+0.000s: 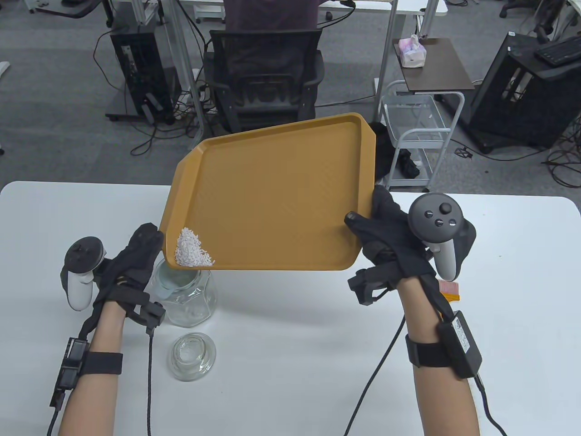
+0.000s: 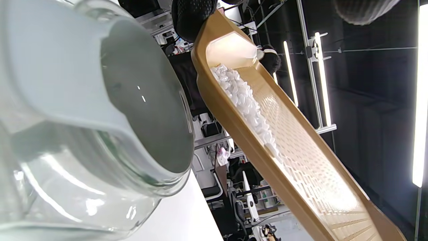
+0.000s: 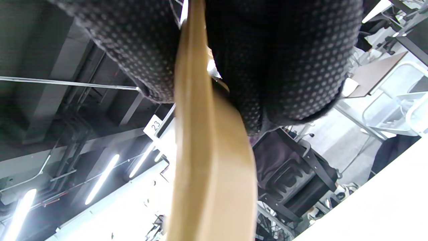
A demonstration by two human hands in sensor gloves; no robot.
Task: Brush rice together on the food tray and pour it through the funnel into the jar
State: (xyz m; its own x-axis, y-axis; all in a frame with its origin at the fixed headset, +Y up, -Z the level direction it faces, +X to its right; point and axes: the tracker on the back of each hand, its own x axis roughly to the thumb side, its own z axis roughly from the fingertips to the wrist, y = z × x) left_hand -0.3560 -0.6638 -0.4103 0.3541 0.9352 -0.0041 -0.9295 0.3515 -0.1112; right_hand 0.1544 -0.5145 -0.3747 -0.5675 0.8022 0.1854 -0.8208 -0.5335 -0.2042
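The orange food tray (image 1: 277,195) is lifted off the table and tilted down toward its near-left corner. A small heap of white rice (image 1: 190,250) lies in that corner, right above the pale funnel (image 1: 169,279) that sits in the glass jar (image 1: 193,302). My left hand (image 1: 140,254) holds the tray's low left corner. My right hand (image 1: 386,231) grips the near-right edge, thumb on top. In the left wrist view the rice (image 2: 240,97) lies along the tray (image 2: 301,160) rim beside the funnel (image 2: 143,100). The right wrist view shows gloved fingers (image 3: 284,60) clamped on the tray (image 3: 207,167) edge.
The jar's glass lid (image 1: 193,356) lies on the white table (image 1: 290,340) in front of the jar. An orange and pink object (image 1: 450,290) lies partly hidden under my right wrist. Beyond the table's far edge are an office chair (image 1: 268,77) and a white cart (image 1: 422,131).
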